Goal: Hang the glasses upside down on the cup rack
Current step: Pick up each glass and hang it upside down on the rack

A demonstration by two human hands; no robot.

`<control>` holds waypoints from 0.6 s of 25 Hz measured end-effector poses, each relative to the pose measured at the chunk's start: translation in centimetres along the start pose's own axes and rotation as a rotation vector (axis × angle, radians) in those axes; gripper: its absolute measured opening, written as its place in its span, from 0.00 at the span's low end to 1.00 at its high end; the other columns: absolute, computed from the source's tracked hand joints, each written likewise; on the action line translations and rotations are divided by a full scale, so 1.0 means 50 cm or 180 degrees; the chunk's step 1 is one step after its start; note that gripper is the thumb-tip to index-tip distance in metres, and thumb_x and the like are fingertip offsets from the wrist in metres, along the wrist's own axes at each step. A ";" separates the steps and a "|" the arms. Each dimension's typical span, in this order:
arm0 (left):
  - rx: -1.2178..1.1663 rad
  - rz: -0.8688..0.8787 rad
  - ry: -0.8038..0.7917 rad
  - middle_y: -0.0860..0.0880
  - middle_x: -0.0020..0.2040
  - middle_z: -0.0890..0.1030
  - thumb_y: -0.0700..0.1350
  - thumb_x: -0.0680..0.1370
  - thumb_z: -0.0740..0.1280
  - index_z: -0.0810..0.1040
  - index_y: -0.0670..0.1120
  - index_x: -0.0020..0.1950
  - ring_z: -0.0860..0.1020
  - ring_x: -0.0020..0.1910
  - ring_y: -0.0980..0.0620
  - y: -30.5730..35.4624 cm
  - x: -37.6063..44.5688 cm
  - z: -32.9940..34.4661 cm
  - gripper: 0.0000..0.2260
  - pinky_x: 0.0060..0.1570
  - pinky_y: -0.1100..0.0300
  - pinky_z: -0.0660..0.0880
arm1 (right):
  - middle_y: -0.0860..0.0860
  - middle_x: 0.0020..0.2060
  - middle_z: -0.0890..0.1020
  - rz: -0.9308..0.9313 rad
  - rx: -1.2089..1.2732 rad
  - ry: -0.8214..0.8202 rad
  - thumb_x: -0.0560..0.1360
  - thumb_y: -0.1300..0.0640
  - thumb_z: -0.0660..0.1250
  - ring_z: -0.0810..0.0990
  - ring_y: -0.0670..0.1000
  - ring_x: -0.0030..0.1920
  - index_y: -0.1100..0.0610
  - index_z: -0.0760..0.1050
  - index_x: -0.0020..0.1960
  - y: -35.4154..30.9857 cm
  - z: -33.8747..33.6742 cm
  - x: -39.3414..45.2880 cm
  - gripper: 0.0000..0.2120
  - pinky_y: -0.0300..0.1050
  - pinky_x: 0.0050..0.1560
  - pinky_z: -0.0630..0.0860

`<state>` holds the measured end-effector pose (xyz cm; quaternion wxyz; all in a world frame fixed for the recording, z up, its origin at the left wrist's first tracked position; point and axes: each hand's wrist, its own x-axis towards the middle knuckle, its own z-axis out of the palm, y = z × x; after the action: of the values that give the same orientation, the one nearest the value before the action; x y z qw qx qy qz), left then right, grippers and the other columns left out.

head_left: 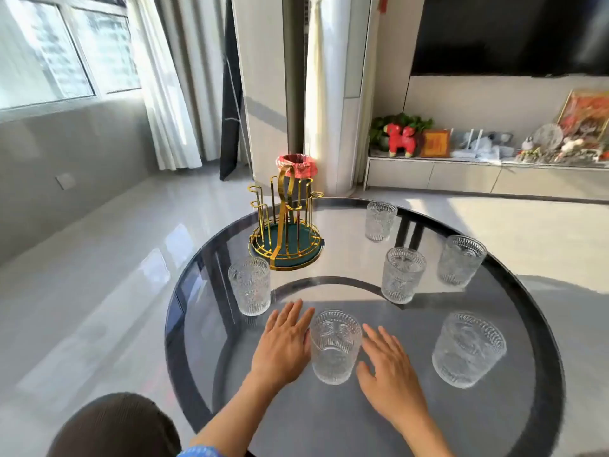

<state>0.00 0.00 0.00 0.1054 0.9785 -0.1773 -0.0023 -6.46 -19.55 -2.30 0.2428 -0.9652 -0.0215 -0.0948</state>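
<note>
- Cup rack (286, 230): gold wire pegs rising from a round dark-green tray with a gold rail, upright at the far left of the round glass desk (362, 423); every peg is bare.
- Six clear, embossed glasses, all upright, mouths up.
- Nearest glass (334, 346): front centre, between the two hands (close on either side, contact unclear).
- Left glass (249, 285): just in front of the rack.
- Front-right glass (468, 349): well apart from the rest.
- Middle glass (402, 274) and right glass (460, 260): near each other.
- Far glass (380, 221): at the back edge, right of the rack.
</note>
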 end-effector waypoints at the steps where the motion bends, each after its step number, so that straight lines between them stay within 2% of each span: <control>1: 0.0051 0.0024 0.0019 0.48 0.81 0.50 0.52 0.83 0.49 0.51 0.52 0.80 0.48 0.80 0.50 -0.001 -0.002 0.004 0.24 0.77 0.51 0.44 | 0.43 0.76 0.58 -0.0069 0.0067 -0.0116 0.73 0.50 0.60 0.49 0.47 0.77 0.49 0.59 0.75 0.004 0.000 -0.007 0.31 0.37 0.72 0.35; 3: 0.0105 0.0042 0.0058 0.47 0.81 0.51 0.53 0.83 0.48 0.52 0.52 0.79 0.49 0.80 0.49 -0.006 0.001 0.012 0.24 0.77 0.50 0.46 | 0.34 0.71 0.51 -0.0207 0.0183 -0.0395 0.67 0.40 0.62 0.39 0.36 0.74 0.43 0.53 0.76 0.004 -0.005 -0.016 0.39 0.31 0.66 0.28; 4: 0.0169 0.0055 0.0064 0.47 0.81 0.50 0.53 0.83 0.48 0.51 0.51 0.79 0.49 0.80 0.49 -0.008 0.006 0.014 0.25 0.77 0.50 0.46 | 0.30 0.68 0.47 -0.0205 0.0315 -0.0445 0.64 0.35 0.63 0.34 0.31 0.70 0.39 0.50 0.74 0.003 -0.004 -0.018 0.42 0.30 0.65 0.28; 5: 0.0220 0.0080 0.0028 0.46 0.81 0.50 0.54 0.83 0.49 0.51 0.51 0.79 0.49 0.80 0.48 -0.010 0.014 0.014 0.25 0.77 0.50 0.46 | 0.28 0.66 0.47 -0.0051 0.0556 -0.0517 0.61 0.32 0.65 0.34 0.29 0.68 0.35 0.49 0.72 -0.005 -0.007 -0.017 0.44 0.31 0.67 0.30; 7: 0.0452 0.0170 -0.0088 0.44 0.81 0.50 0.54 0.82 0.50 0.51 0.49 0.79 0.50 0.79 0.45 -0.012 0.028 0.012 0.26 0.76 0.48 0.49 | 0.25 0.65 0.57 0.0259 0.1086 -0.0449 0.57 0.31 0.69 0.45 0.38 0.72 0.31 0.55 0.68 -0.021 -0.009 -0.010 0.43 0.41 0.73 0.42; 9: 0.0580 0.0211 -0.0221 0.41 0.80 0.51 0.53 0.82 0.51 0.51 0.47 0.79 0.51 0.79 0.42 -0.013 0.034 0.013 0.27 0.75 0.47 0.51 | 0.26 0.61 0.69 0.0349 0.1230 -0.0287 0.55 0.34 0.74 0.55 0.50 0.74 0.35 0.65 0.64 -0.029 -0.008 -0.006 0.39 0.47 0.73 0.53; 10: 0.0565 0.0221 -0.0219 0.41 0.80 0.50 0.53 0.82 0.51 0.51 0.46 0.79 0.50 0.79 0.42 -0.013 0.034 0.016 0.27 0.75 0.48 0.50 | 0.26 0.59 0.71 0.0392 0.1265 -0.0274 0.54 0.36 0.75 0.57 0.52 0.74 0.36 0.67 0.62 -0.032 -0.009 -0.005 0.38 0.48 0.71 0.56; 13: 0.0289 0.0182 -0.0030 0.43 0.81 0.48 0.53 0.83 0.47 0.49 0.48 0.80 0.47 0.80 0.45 -0.017 0.020 0.021 0.25 0.76 0.51 0.44 | 0.25 0.60 0.64 0.0377 0.1294 -0.0401 0.53 0.35 0.74 0.52 0.51 0.75 0.34 0.62 0.64 -0.040 -0.012 -0.008 0.42 0.48 0.71 0.56; 15: 0.0155 0.0195 0.0023 0.45 0.81 0.49 0.52 0.83 0.47 0.50 0.49 0.80 0.46 0.80 0.46 -0.021 0.016 0.025 0.25 0.76 0.52 0.42 | 0.33 0.63 0.68 0.0401 0.1340 -0.0450 0.54 0.37 0.74 0.53 0.51 0.75 0.37 0.65 0.65 -0.043 -0.016 -0.010 0.41 0.48 0.71 0.57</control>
<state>1.08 0.43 -1.42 0.0822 0.9749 -0.2068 0.0087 -7.29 -18.03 -0.70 0.4421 -0.8969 0.0025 -0.0050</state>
